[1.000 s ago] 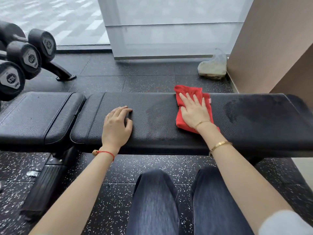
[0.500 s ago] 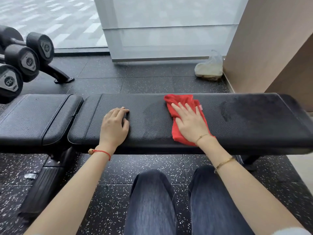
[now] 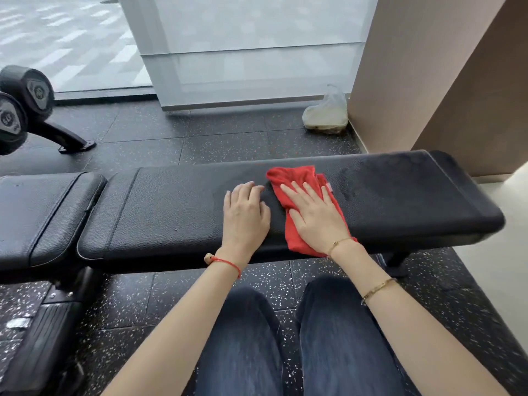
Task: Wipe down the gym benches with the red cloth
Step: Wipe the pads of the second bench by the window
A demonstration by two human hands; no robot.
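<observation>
Both hands are now sitting much closer together than half a second ago: the left hand [image 3: 246, 215] has been sliding rightward along the pad, and it is now resting just beside the right hand [image 3: 314, 215], with only a narrow strip of black padding showing between them. The right hand is lying flat and open, fingers spread, pressing down on the red cloth [image 3: 297, 178]. The left hand is also lying palm down, fingers loosely curled, gripping nothing. The cloth is lying crumpled across the surface [image 3: 177, 207], its far end poking out past the fingertips and its near end hanging a little over the front edge by the wrist. A red string bracelet [image 3: 227, 262] is circling the left wrist, while a thin gold chain [image 3: 338, 242] and a gold bangle [image 3: 378, 288] are sitting on the right arm. A faint damp-looking patch is showing on the pad to the right of the cloth. A second padded section [image 3: 43, 212] is adjoining the bench on the left. Below, the person's knees in dark jeans [image 3: 285, 338] are pointing toward the bench over a speckled black floor [image 3: 228, 138]. Dumbbells [image 3: 25, 95] are sitting on a rack at the far left, and a clear plastic bag [image 3: 327, 112] is slumping against the wall beyond the bench.
</observation>
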